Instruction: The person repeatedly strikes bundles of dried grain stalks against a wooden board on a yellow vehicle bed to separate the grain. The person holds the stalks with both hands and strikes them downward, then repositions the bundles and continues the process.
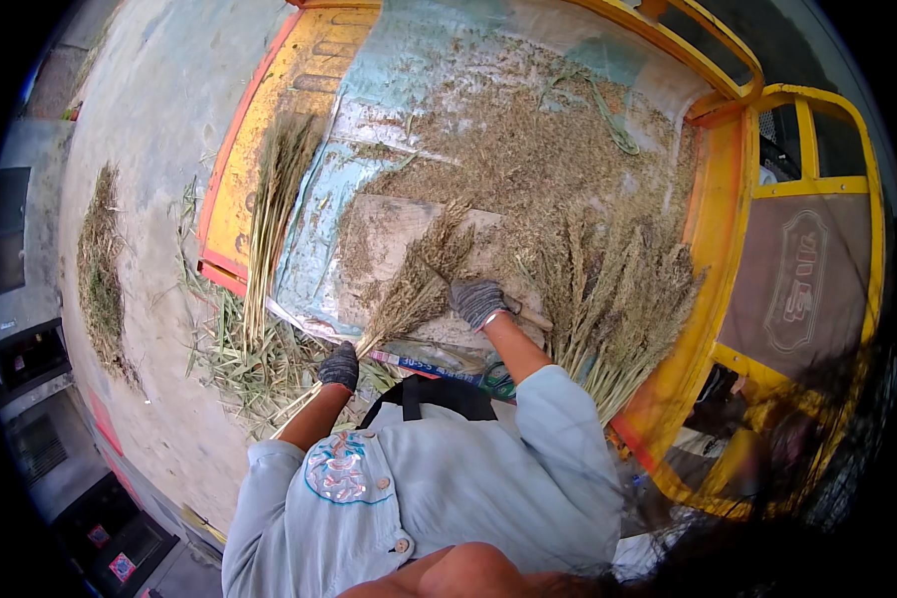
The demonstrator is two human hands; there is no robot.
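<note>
My left hand (339, 367), in a dark grey knitted glove, is closed around the pale stalks of a bundle of dry seed heads (405, 299). The bundle slants up and to the right, its bushy tops resting on a flat wooden board (379, 214). Beside the bundle, my right hand (476, 302), gloved likewise, is closed on a tool with a wooden handle (530, 315). The handle sticks out to the right of the fist. A thin dark edge reaches from the fist toward the seed heads; its exact shape is too small to tell.
Loose seed and chaff (528, 140) cover a sheet in the yellow cart bed. More seed-head bundles lie at right (618, 299) and on the yellow side panel (279, 199). Another bundle (100, 269) and cut straw (254, 359) are on the ground. A yellow frame (733, 249) bounds the right.
</note>
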